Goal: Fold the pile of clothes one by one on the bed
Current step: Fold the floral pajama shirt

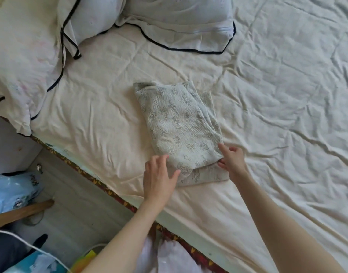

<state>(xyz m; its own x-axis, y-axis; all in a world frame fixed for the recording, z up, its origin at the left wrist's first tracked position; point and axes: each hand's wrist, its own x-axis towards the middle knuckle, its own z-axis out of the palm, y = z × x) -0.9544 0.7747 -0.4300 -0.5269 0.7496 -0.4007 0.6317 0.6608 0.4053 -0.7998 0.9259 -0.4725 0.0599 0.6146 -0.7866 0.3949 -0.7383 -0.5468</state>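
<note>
The left hand [159, 179] lay at the 7 o'clock corner of a folded garment [179, 133], its fingers straight and slightly spread, the fingertips resting on the cloth's near edge and the thumb stretched out over the lower layer; it gripped nothing. The right hand [231, 161] sat at the garment's 5 o'clock corner, index finger extended along the right edge of the top fold while the thumb and remaining fingers curled in at the corner, appearing to pinch the cloth there, though how firmly it held could not be told. The garment was a pale grey-green piece with a faint floral print, folded into a long rectangle that ran from about 11 o'clock to 5 o'clock, with a lower layer sticking out beyond the top fold at the near end and along the right side. It lay near the middle of the bed [287, 115], on a wrinkled cream sheet, well apart from the pillows [169, 16] at 12 o'clock, which wore pale cases trimmed with dark piping; another such pillow [21, 66] sat at 10 o'clock by the bed's corner. Along the bed's near edge a patterned red and yellow border [118, 198] showed beneath the sheet. On the floor at 8 o'clock stood a light blue bag [13, 190], a wooden stick [21, 212] and a white cord [31, 247]. White cloth [169, 257] showed at 6 o'clock, between the person's forearms.
</note>
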